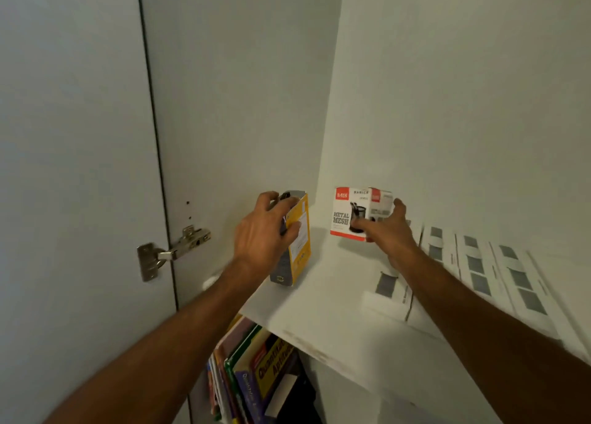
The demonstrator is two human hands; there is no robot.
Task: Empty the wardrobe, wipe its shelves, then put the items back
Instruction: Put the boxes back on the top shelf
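From my head camera I look into the white wardrobe, both arms stretched onto its upper shelf (335, 299). My left hand (265, 228) grips a tall yellow and grey box (299, 247) from the top, fingers curled over its open upper edge and thumb on the yellow face. The box stands upright on the shelf near the left wall; its printing is too small and blurred for me to read. My right hand (385, 225) holds a white and red carton (355, 214) near the back corner, thumb on the front face and fingers round its right side. I can read "METAL MESH" in grey letters on the front, above a picture of a dark mesh pen cup, and a red brand tag in the upper corner whose word I cannot make out.

To the right, rows of flat white packets (486, 263) with grey squares lie on the shelf, reaching from the back wall toward the front edge; my right forearm crosses over some of them. On the shelf below, books (252, 369) stand leaning, one yellow spine showing part of a word like "Quantita". At the left, a metal hinge (172, 251) joins the open door (73, 167) to the wardrobe side.
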